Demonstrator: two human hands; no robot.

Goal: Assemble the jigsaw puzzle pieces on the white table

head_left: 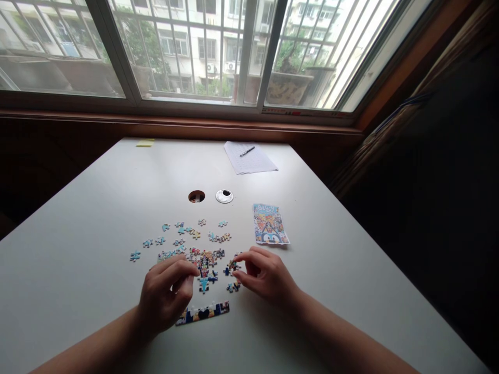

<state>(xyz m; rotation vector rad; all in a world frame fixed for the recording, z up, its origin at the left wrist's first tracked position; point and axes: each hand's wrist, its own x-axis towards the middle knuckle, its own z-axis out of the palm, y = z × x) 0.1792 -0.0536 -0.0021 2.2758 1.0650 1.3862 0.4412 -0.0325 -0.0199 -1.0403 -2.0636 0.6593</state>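
Note:
Several loose jigsaw pieces (pixel 183 235) lie scattered on the white table (pixel 97 208). A joined cluster of pieces (pixel 205 266) sits between my hands. My left hand (pixel 166 296) rests curled beside the cluster, fingertips bent inward near the pieces; whether it holds one is hidden. My right hand (pixel 263 275) pinches a small puzzle piece (pixel 232 267) between thumb and forefinger. A finished strip of joined pieces (pixel 203 313) lies just below my left hand. The colourful reference picture (pixel 270 224) lies flat to the right, beyond my right hand.
A sheet of paper (pixel 249 157) with a pen (pixel 247 151) lies at the far edge. A cable hole (pixel 196 196) and its round cap (pixel 224 196) sit mid-table. A yellow sticky note (pixel 145 143) lies at the back left. A window runs behind the table.

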